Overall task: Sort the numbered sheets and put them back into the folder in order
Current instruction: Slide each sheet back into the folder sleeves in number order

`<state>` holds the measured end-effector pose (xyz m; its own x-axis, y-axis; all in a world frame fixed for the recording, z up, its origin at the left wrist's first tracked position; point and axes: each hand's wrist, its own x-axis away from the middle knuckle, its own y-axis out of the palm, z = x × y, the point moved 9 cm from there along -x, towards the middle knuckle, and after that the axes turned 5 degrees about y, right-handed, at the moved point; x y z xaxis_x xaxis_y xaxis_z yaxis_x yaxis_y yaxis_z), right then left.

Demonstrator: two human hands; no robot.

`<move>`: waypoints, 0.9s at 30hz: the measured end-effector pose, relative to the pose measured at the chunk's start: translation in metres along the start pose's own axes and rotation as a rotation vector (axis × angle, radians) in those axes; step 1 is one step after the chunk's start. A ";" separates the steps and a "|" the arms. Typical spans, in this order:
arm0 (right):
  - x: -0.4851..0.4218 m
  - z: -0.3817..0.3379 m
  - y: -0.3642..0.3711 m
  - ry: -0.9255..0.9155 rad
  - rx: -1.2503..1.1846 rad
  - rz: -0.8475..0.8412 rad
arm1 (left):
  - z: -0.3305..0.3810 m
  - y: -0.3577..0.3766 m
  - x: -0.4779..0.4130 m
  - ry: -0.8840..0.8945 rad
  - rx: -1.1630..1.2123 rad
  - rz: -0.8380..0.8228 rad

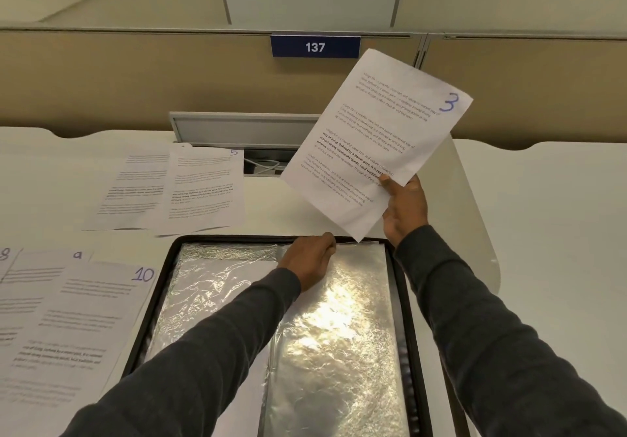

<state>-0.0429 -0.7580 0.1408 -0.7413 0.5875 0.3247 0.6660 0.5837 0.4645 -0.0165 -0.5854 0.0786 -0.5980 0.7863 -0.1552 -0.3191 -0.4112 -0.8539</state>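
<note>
My right hand pinches the lower corner of a printed sheet marked 3 and holds it up in the air above the far edge of the folder. The black folder lies open on the desk in front of me, its shiny plastic sleeves catching the light. My left hand grips the top edge of a sleeve near the folder's spine, fingers curled over it. Sheets marked 10, 9 and 8 lie overlapped at the left. A sheet marked 5 lies farther back.
Another printed sheet lies left of sheet 5, its number hidden. A grey cable box with a white cable sits at the desk's back edge. A beige partition with a blue plate reading 137 stands behind. A clear plastic cover lies right of the folder.
</note>
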 end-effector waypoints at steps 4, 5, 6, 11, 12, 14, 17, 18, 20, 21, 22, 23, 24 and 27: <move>-0.005 0.013 0.002 0.007 0.022 0.000 | 0.003 -0.003 0.002 0.032 -0.014 0.007; -0.006 0.017 0.002 0.008 0.036 0.000 | 0.004 -0.004 0.001 0.034 -0.022 0.011; -0.007 0.020 0.001 0.008 0.057 0.000 | 0.004 -0.005 0.001 0.036 -0.033 0.016; -0.009 0.034 -0.004 0.011 0.167 -0.052 | 0.000 -0.007 0.001 0.014 -0.080 0.043; -0.009 0.037 -0.007 0.018 0.191 -0.066 | -0.001 -0.007 0.000 0.007 -0.085 0.046; -0.009 0.039 -0.012 0.028 0.247 -0.074 | -0.002 -0.009 -0.001 -0.002 -0.107 0.055; -0.008 0.039 -0.022 0.021 0.321 -0.067 | -0.004 -0.010 -0.003 -0.011 -0.131 0.059; -0.008 0.039 -0.024 0.017 0.348 -0.073 | -0.004 -0.010 -0.003 -0.015 -0.134 0.058; -0.008 0.039 -0.027 0.019 0.403 -0.089 | -0.005 -0.009 -0.004 -0.026 -0.136 0.059; -0.009 0.040 -0.029 0.028 0.424 -0.094 | -0.007 -0.008 -0.005 -0.033 -0.131 0.056; -0.011 0.042 -0.031 0.042 0.440 -0.096 | -0.008 -0.008 -0.005 -0.039 -0.126 0.053; -0.013 0.044 -0.033 0.058 0.451 -0.097 | -0.011 -0.006 -0.005 -0.046 -0.120 0.044; -0.015 0.046 -0.036 0.074 0.458 -0.096 | -0.014 -0.005 -0.003 -0.053 -0.125 0.027; -0.019 0.051 -0.043 0.110 0.468 -0.108 | -0.030 -0.001 0.004 -0.077 -0.192 -0.037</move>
<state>-0.0531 -0.7661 0.0725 -0.7959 0.4615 0.3919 0.5319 0.8422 0.0884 0.0037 -0.5675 0.0639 -0.6451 0.7588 -0.0901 -0.2004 -0.2818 -0.9383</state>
